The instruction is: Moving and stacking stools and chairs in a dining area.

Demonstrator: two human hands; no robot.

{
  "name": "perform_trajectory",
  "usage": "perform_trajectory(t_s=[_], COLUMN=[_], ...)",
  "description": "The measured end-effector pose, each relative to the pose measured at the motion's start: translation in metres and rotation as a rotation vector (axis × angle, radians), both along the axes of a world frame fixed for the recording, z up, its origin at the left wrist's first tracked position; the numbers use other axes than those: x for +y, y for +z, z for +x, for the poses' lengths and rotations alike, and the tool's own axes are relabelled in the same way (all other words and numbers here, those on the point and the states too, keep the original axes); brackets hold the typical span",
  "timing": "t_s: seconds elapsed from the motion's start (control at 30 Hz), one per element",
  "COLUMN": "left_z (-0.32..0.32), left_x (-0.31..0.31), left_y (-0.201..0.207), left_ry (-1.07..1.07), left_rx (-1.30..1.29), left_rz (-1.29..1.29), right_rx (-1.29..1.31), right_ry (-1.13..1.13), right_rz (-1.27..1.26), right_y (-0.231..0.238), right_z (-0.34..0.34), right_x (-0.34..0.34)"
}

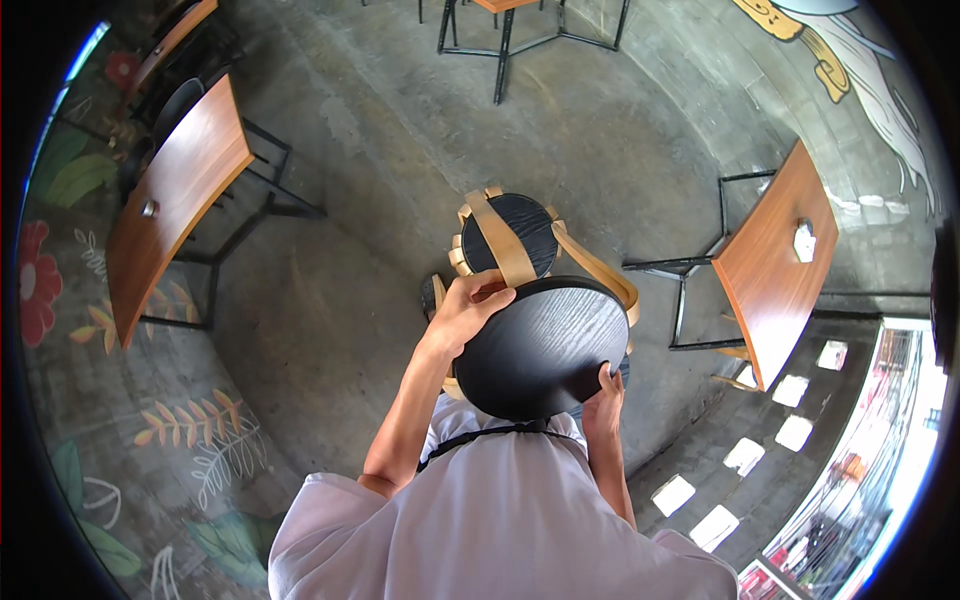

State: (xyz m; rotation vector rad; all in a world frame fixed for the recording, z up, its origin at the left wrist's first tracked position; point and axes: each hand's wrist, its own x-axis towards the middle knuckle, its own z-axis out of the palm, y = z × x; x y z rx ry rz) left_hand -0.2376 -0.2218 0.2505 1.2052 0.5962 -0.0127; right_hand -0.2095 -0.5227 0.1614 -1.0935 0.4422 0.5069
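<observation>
Close in front of my body, a round stool with a black wood-grain seat [545, 350] and pale bent-wood legs is tilted between my hands. My left hand [468, 312] is closed on it where a leg meets the seat's left rim. Its thumb lies along the rim. At the lower right rim, my right hand [603, 402] grips the seat edge, thumb on top. Beyond and lower stands another black-topped stool [530, 215] with pale legs around it. The held stool's legs reach across and beside that one; whether they touch is hard to tell.
A wooden table [185, 190] with black metal legs stands at the left, a small object on it. Another wooden table [785, 265] at the right carries a white napkin holder [804, 241]. A third table [500, 5] shows at the far edge. Painted walls curve around the concrete floor [370, 180].
</observation>
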Motion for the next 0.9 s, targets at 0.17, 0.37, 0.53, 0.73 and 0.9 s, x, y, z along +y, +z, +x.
perform_trajectory(t_s=[0.17, 0.37, 0.53, 0.73, 0.9], left_z=[0.059, 0.128, 0.173, 0.222, 0.258], left_x=[0.053, 0.107, 0.136, 0.162, 0.164], left_y=[-0.010, -0.058, -0.081, -0.113, -0.154], left_ry=[-0.173, -0.303, -0.378, -0.433, -0.450], left_rx=[-0.079, -0.079, -0.031, 0.004, -0.003], left_rz=[-0.051, -0.079, -0.039, 0.061, 0.023], right_rx=[0.049, 0.091, 0.142, 0.220, 0.286], right_ry=[-0.094, -0.273, -0.344, -0.380, -0.440], right_rz=[-0.013, -0.194, -0.183, -0.200, -0.242], right_y=[0.007, 0.012, 0.001, -0.015, -0.048], right_z=[0.006, 0.022, 0.052, 0.080, 0.094], right_x=[0.048, 0.115, 0.148, 0.188, 0.197])
